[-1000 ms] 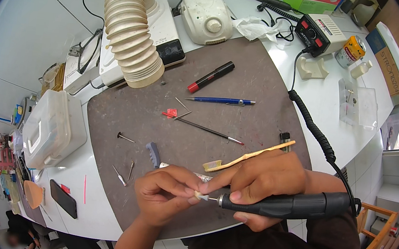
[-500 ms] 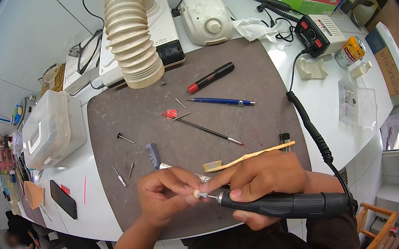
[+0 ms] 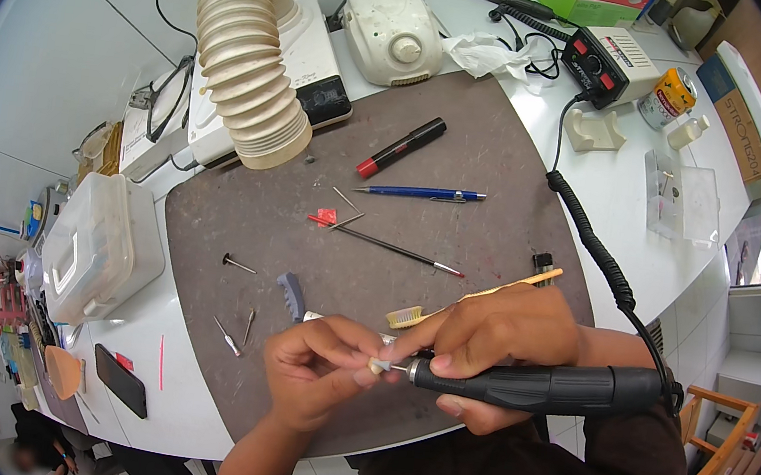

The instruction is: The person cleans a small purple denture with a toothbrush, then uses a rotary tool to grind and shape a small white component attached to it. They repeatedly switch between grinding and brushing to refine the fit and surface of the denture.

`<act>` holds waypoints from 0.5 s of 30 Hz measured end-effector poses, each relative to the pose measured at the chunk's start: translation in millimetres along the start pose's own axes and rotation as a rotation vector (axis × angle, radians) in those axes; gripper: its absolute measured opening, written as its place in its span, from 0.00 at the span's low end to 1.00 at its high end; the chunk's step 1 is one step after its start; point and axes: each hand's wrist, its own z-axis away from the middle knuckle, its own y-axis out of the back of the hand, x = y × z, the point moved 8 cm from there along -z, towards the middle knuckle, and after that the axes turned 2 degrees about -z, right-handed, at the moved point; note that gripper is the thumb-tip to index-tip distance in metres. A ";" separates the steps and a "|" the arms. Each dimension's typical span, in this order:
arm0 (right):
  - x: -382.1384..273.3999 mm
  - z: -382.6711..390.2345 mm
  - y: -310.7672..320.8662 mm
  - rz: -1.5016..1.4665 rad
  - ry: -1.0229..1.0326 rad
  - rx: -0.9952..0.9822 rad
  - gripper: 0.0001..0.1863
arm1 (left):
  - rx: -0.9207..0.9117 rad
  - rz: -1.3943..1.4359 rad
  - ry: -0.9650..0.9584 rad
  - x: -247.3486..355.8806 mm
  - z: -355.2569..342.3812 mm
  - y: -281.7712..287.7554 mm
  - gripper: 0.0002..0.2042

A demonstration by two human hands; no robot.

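Note:
My right hand (image 3: 506, 334) is wrapped round a black rotary handpiece (image 3: 552, 389), which lies nearly level and points left. A pale conical grinding tip (image 3: 386, 365) sits on its thin metal shank. Between the thumb and fingers of my left hand (image 3: 312, 372) is a small cream-white piece that looks like a dental crown (image 3: 375, 367), mostly covered by the fingertips. The tip meets or nearly meets it; contact is too small to tell. My right index finger reaches over to my left fingertips. Just beyond my right hand lies a yellow toothbrush (image 3: 407, 317).
On the brown mat (image 3: 469, 286) lie a marker (image 3: 401, 148), a blue mechanical pencil (image 3: 419, 192), a thin brush (image 3: 389, 244) and several burs. A ribbed hose (image 3: 254, 70) overhangs the mat's far left. The handpiece's coiled cord (image 3: 597, 250) runs to a control box (image 3: 610, 66).
The handpiece and my right hand have shifted slightly left, bringing the tip closer in against the small crown-like piece. My left hand has barely moved.

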 end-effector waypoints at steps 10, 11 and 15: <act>-2.7 1.4 -0.7 -0.031 0.080 0.009 0.17 | -0.025 -0.078 -0.057 3.2 1.0 0.4 0.09; -2.5 2.3 -0.7 -0.049 0.085 0.014 0.18 | -0.034 -0.111 -0.079 6.4 0.7 -1.2 0.09; -2.6 1.9 -0.3 -0.057 0.099 0.017 0.18 | -0.043 -0.172 -0.102 13.1 -0.9 -4.3 0.09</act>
